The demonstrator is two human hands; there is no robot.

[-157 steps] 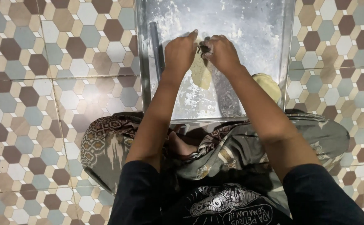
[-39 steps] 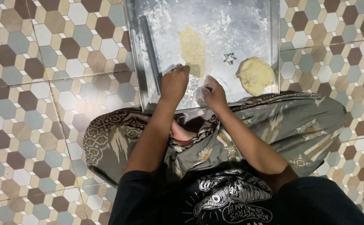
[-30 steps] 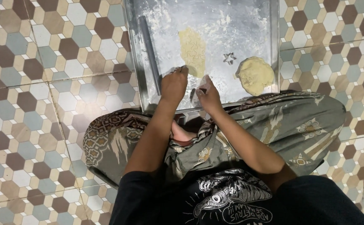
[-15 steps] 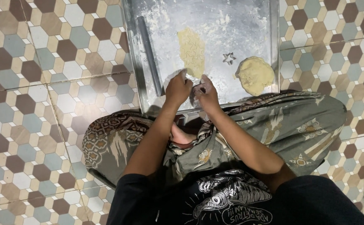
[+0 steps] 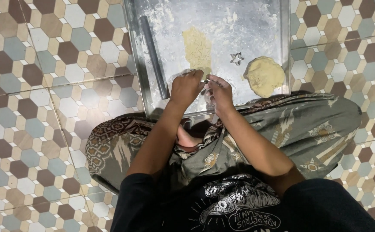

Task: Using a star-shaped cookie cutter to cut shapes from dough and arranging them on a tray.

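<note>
A floured metal tray (image 5: 265,17) lies on the tiled floor in front of my crossed legs. On it a flat, rolled strip of pale dough (image 5: 197,49) runs away from me, marked with star cuts. A small metal star cutter (image 5: 237,58) lies to its right, and beyond that a round dough lump (image 5: 264,75). My left hand (image 5: 186,87) and my right hand (image 5: 220,92) meet at the strip's near end. Their floury fingertips pinch a small piece that is too small to make out.
A thin metal rolling rod (image 5: 153,56) lies lengthwise along the tray's left side, just left of my left hand. Patterned cloth (image 5: 320,129) over my legs touches the tray's near edge. Hexagon floor tiles (image 5: 45,86) surround everything.
About five seconds ago both hands worked farther up the tray. They then drew back to the near edge, and in the last second crept slightly forward to the strip's near end.
</note>
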